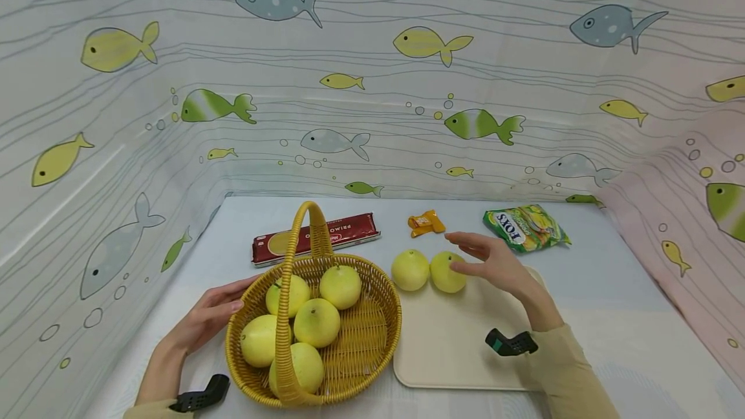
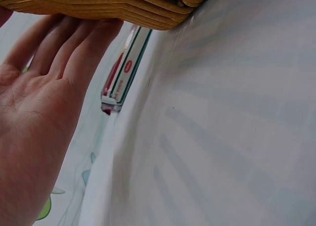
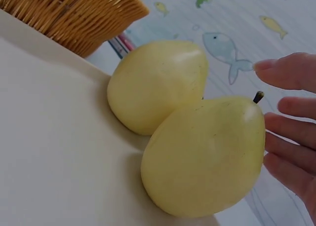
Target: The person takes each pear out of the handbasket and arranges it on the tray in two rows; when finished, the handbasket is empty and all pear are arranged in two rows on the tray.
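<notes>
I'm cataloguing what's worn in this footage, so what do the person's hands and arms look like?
The left hand and right hand are bare, without gloves. Both arms have plain beige sleeves. At each wrist sits a black device: the left device shows small holes, the right device a green patch.

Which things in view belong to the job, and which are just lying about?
Likely in the job:
wicker basket, left hand at its side
five yellow fruits inside
two fruits on the tray
right hand beside one

Likely just lying about:
red packet
orange packet
green Fox's bag
</notes>
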The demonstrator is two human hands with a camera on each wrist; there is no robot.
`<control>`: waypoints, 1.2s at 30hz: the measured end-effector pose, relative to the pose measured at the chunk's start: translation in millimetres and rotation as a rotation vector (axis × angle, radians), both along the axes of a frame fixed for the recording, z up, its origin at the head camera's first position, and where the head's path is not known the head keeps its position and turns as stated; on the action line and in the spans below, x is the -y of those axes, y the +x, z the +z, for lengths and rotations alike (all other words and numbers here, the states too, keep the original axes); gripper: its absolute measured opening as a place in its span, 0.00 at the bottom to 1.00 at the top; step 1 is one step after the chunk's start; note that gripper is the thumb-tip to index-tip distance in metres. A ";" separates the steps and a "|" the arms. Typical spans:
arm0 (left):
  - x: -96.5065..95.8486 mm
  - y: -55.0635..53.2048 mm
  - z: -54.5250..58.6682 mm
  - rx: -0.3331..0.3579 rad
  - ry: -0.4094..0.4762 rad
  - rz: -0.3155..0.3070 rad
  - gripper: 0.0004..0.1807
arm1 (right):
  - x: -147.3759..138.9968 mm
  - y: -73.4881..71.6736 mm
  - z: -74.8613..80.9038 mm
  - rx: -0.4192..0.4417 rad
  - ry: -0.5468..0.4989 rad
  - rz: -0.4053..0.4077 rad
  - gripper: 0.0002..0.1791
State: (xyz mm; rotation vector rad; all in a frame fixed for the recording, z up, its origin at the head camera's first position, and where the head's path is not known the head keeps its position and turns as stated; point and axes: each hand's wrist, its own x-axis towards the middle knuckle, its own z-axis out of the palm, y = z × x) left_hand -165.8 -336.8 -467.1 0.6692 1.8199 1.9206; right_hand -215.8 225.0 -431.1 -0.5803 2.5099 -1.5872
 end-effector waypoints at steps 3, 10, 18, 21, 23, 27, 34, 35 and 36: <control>-0.2 0.0 0.5 0.003 -0.003 0.002 0.29 | 0.6 1.8 4.4 -0.017 -0.012 -0.006 0.33; 1.0 -0.4 -1.0 -0.005 0.013 -0.011 0.29 | 1.7 4.3 9.2 -0.054 -0.037 -0.033 0.32; 1.3 -0.9 -3.3 -0.027 0.014 -0.014 0.29 | 5.4 9.6 16.3 -0.115 -0.067 -0.049 0.31; 1.5 -1.0 -3.1 -0.033 0.010 -0.012 0.29 | 9.9 13.7 22.3 -0.135 -0.078 -0.056 0.31; 1.5 -1.0 -2.6 -0.033 0.007 -0.010 0.29 | 13.3 16.6 26.4 -0.148 -0.092 -0.063 0.31; 1.7 -0.7 -2.0 -0.023 0.007 -0.007 0.29 | 20.3 21.5 32.9 -0.181 -0.126 -0.076 0.31; 1.0 -0.3 -0.9 -0.020 0.014 -0.012 0.29 | 32.0 31.1 41.3 -0.192 -0.137 -0.072 0.31; 0.8 -0.2 -1.0 -0.019 0.012 -0.009 0.29 | 33.6 32.0 41.7 -0.193 -0.142 -0.068 0.31; 0.6 -0.2 -1.1 -0.019 0.013 -0.009 0.29 | 35.1 32.8 41.9 -0.196 -0.144 -0.064 0.31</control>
